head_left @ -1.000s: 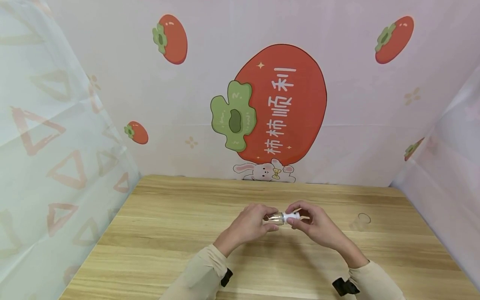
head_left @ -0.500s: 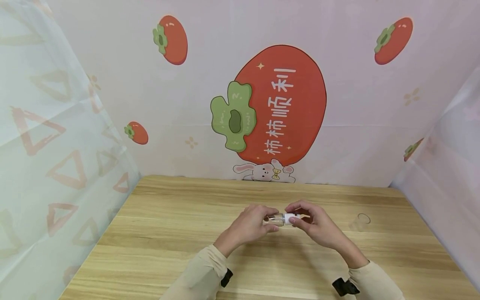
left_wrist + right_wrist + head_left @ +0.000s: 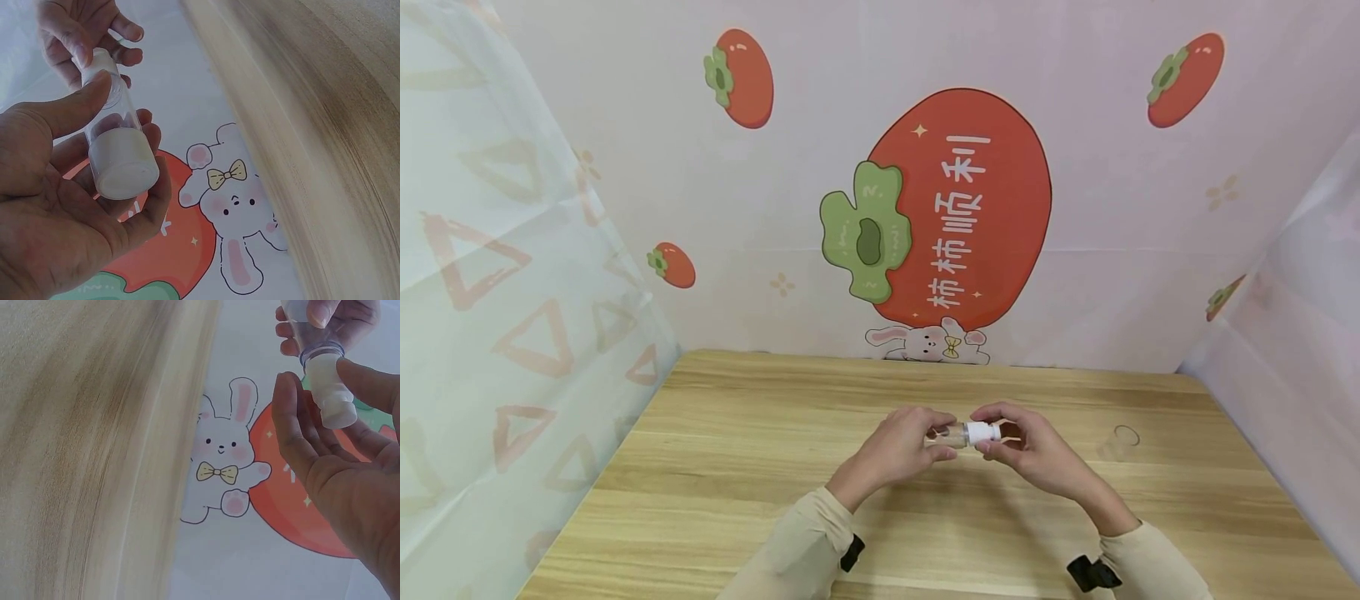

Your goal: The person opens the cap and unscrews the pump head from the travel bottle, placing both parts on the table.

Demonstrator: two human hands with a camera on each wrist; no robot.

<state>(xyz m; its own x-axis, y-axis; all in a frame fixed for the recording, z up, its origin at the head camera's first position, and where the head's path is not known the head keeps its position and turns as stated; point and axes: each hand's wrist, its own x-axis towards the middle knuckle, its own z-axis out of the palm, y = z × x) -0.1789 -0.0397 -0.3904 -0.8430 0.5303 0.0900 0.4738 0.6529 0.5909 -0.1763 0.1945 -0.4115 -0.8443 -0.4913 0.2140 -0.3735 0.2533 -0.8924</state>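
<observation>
A small clear bottle (image 3: 122,156) with a white pump top (image 3: 982,432) lies level between both hands in the head view. Its lower part looks whitish in the left wrist view; whether that is liquid cannot be told. My left hand (image 3: 901,450) grips the clear body, thumb on one side and fingers around the other. My right hand (image 3: 1032,448) is around the white top (image 3: 331,394), its thumb touching the collar. In the right wrist view its index finger seems loosely placed, a little off the top.
A clear cap-like cylinder (image 3: 1119,444) lies on the wooden table (image 3: 760,442), to the right of the hands. Behind the table's far edge stands a printed backdrop (image 3: 1097,275), with more cloth at both sides.
My right thumb and fingers have shifted and spread around the white top, so more of it shows. The left hand and the bottle stay nearly where they were.
</observation>
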